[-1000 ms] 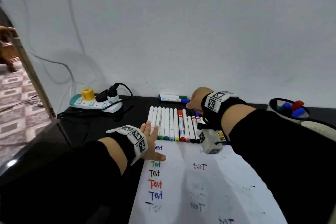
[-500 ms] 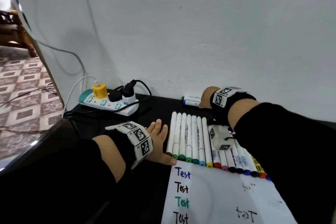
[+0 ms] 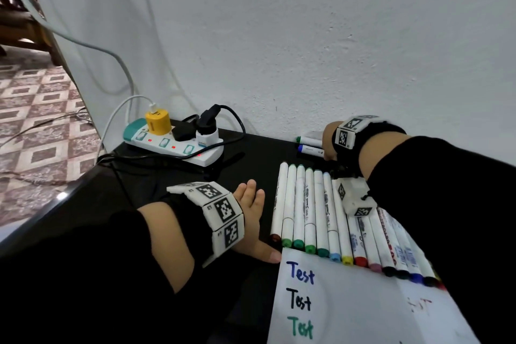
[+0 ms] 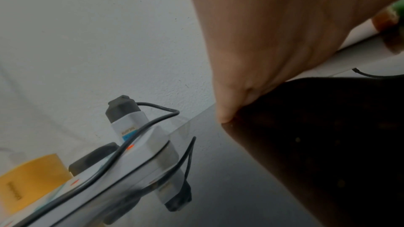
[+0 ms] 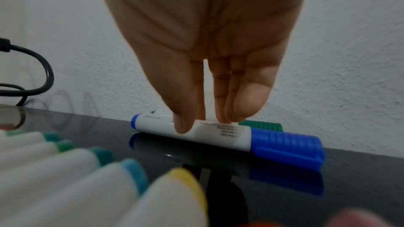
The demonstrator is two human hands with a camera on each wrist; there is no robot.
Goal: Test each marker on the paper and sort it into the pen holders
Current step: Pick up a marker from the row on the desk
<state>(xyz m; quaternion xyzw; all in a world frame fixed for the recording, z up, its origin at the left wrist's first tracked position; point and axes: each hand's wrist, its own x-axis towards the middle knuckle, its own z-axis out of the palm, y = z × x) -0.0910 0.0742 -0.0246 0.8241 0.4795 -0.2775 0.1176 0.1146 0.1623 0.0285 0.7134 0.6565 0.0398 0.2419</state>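
A: Report the near zone of the desk (image 3: 156, 193).

B: The paper (image 3: 363, 313) lies at the near edge, marked "Test" in blue, black and green down its left side. The left hand (image 3: 252, 220) rests flat on the dark surface just left of the paper's top corner, fingers straight and relaxed, holding nothing; its thumb tip is just beside that corner.

A: Middle zone?

B: A row of markers (image 3: 321, 212) lies side by side, coloured ends meeting the paper's top edge. Visible end colours run from brown through greens, blue, yellow, red and pink to darker tones at the right.

A: Far zone?

B: The right hand (image 5: 210, 54) reaches to the wall. Its thumb and fingertips (image 5: 182, 123) pinch the white barrel of the blue-capped marker (image 5: 229, 134), which lies flat on the desk. A green-capped marker (image 5: 260, 123) lies just behind it, against the wall. To the left, a power strip (image 3: 173, 145) carries a yellow adapter (image 3: 157, 122) and black plugs.
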